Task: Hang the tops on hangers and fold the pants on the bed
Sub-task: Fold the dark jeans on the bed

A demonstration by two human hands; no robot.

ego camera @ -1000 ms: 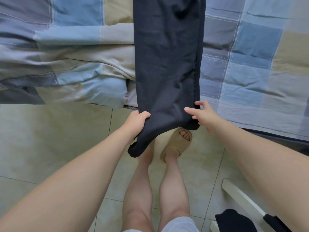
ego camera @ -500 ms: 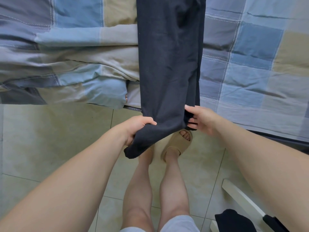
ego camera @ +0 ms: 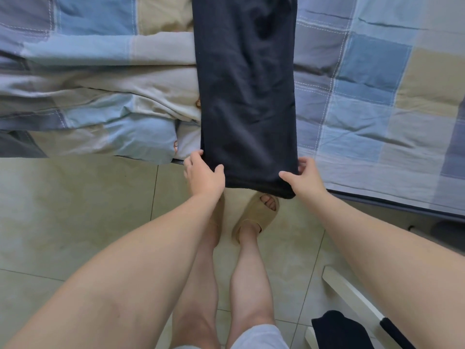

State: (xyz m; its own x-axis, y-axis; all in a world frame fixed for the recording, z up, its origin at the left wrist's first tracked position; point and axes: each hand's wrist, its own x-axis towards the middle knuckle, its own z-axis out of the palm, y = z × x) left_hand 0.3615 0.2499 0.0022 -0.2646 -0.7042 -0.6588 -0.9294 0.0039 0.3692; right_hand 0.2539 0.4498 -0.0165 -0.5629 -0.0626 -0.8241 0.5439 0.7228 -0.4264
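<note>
Dark navy pants (ego camera: 245, 91) lie lengthwise on the bed (ego camera: 364, 102), legs stacked, their hem end hanging slightly over the near edge. My left hand (ego camera: 204, 174) grips the hem's left corner, thumb on top of the cloth and fingers along its side. My right hand (ego camera: 304, 175) holds the hem's right corner, thumb on top and fingers curled round the edge. The pants' upper part runs out of view at the top.
A crumpled checked duvet (ego camera: 100, 91) in blue, grey and beige covers the bed's left part. My legs and a beige slipper (ego camera: 259, 215) stand on the tiled floor (ego camera: 75, 210). A white stand with dark clothing (ego camera: 337, 328) sits at lower right.
The hanging left corner of the hem has been pulled up and straightened. Both hands shifted to the hem's two corners, and the hem now lies flat and square.
</note>
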